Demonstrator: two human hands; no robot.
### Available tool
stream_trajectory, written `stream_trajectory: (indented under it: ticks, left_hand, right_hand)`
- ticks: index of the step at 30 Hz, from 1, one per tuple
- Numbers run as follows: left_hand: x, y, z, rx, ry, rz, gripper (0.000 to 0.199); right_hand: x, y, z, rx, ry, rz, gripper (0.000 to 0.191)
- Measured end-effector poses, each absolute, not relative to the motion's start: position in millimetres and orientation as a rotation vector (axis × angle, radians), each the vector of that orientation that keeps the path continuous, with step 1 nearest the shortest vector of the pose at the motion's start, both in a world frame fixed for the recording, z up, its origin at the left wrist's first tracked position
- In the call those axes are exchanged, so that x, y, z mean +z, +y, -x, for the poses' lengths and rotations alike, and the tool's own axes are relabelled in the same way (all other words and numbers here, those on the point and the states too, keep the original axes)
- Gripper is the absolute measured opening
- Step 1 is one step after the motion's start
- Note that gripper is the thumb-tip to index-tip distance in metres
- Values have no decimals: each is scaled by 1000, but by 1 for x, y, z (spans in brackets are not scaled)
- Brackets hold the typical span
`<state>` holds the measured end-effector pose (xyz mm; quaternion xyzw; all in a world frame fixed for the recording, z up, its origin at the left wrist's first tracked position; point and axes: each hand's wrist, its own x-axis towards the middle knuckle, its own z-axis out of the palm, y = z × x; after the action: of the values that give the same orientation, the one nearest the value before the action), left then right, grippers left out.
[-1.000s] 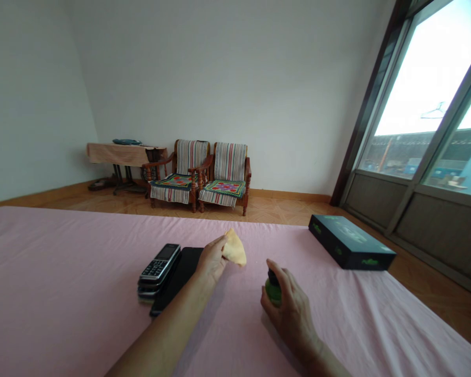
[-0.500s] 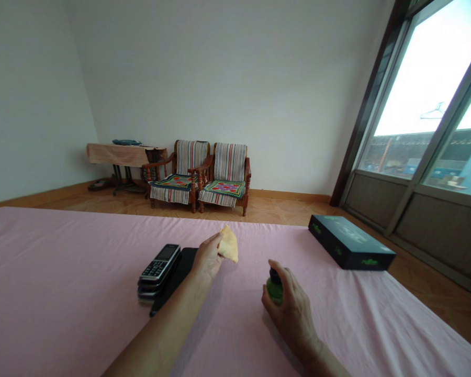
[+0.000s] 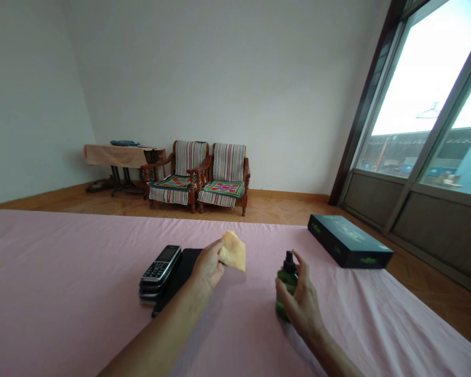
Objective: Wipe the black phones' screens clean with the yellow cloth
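Observation:
A pale yellow cloth (image 3: 234, 252) is pinched between the thumb and fingers of my left hand (image 3: 209, 266), held over the pink sheet. My right hand (image 3: 304, 296) is around a green spray bottle (image 3: 283, 299) with a black pump top, thumb on the near side. The bottle is upright, its base at or close to the sheet. Left of my left hand, a keypad phone (image 3: 160, 267) lies on top of a small stack of phones. Beside that stack is a flat black object (image 3: 180, 277), partly hidden by my left forearm.
A dark box (image 3: 349, 241) with green print lies on the right of the pink sheet (image 3: 82, 272). Beyond the sheet's far edge are two wooden armchairs (image 3: 223, 167) and a cloth-covered table (image 3: 115, 155). A glass door (image 3: 408, 131) is at the right.
My right hand and the spray bottle have shifted right, and the bottle now shows upright and more fully. The cloth in my left hand has moved slightly right and hangs more open.

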<state>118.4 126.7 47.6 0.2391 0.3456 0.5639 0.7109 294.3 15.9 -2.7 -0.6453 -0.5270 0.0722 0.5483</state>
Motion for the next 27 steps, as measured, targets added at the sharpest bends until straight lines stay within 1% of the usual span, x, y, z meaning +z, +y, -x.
stream_trajectory:
  ticks: [2,5,7,13,17,21,24,25,27]
  left_hand:
    - [46,112,-113,1181,771,-552,23]
    - [42,89,-104,1096,772,-576,8]
    - [41,78,-100,1061,768,-585,4]
    - [42,68,-91,1043,745,-588,5]
    - [39,67,-87,1047,731,-590,4]
    - [37,67,-85,1050,719,-587,5]
    - [37,68,-84,1054,709,-580,4]
    - [37,68,-85,1055,706,-578,5]
    - [37,69,-86,1054,699,-573,5]
  right_hand:
    - [2,19,-298,222,-1207,1560,58]
    - [3,35,-302,178,-1189,1568,47]
    - [2,55,-304,150,-1198,1542,47]
    - [-3,121,-303,93,-1242,1446,47]
    - [-15,143,-297,65,-1250,1417,48]
    - [-19,140,-297,6,-1252,1417,53]
    - [-14,116,-298,-85,-1232,1418,56]
    - [-13,104,-297,-101,-1250,1409,52]
    - [-15,78,-293,-73,-1359,1383,35]
